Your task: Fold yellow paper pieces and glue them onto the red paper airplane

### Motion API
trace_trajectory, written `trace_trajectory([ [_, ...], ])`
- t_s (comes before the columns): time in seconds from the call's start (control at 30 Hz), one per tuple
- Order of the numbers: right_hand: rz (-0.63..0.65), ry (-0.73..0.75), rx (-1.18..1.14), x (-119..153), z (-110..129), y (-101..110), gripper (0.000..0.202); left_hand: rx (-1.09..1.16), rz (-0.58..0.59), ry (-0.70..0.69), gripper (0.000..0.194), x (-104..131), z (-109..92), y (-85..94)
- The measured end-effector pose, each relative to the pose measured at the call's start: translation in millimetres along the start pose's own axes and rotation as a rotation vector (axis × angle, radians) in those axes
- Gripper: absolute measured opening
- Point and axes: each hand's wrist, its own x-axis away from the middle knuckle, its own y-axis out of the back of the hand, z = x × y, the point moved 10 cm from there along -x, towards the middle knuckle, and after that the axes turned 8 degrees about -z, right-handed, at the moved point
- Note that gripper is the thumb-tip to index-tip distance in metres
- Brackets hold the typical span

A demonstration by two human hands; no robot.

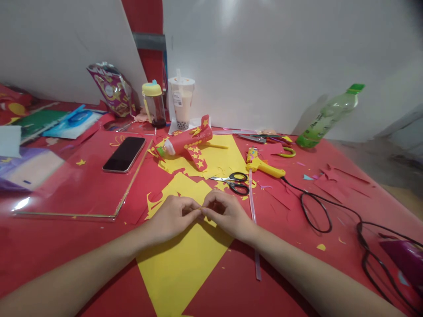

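Note:
My left hand (pixel 175 219) and my right hand (pixel 228 215) meet fingertip to fingertip above a yellow paper sheet (pixel 175 268). Thumb and index finger of each are pinched together; whatever lies between them is too small to make out. Just beyond my right hand, black-handled scissors (pixel 233 179) lie on the red table (pixel 109 273). Farther back, a red paper rocket (pixel 188 143) with yellow stars rests on its side on more yellow paper (pixel 228 156).
A black phone (pixel 124 154) lies on a clear-covered folder at left. At right are a yellow glue gun (pixel 266 168), its black cord (pixel 330 202) and a tilted green bottle (pixel 327 119). A milk tea cup (pixel 182 103) and yellow-lidded bottle (pixel 153 103) stand behind.

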Motion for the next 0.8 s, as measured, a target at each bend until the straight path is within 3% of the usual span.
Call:
trace_trajectory([
  [0.23, -0.049, 0.013, 0.041, -1, 4, 4, 0.012, -0.068, 0.021, -0.146, 0.025, 2, -15, -2.4],
  [0.37, -0.073, 0.029, 0.12, 0, 3, 5, 0.015, -0.053, -0.054, -0.096, 0.024, 2, -13, 4.4],
  [0.53, -0.089, 0.163, 0.262, 2, 14, 3, 0.016, -0.017, -0.161, -0.04, 0.021, 2, -8, 13.6],
  [0.8, -0.033, 0.226, 0.399, 5, 12, -2, 0.023, 0.164, -0.065, 0.075, 0.018, -1, -2, 6.8],
])
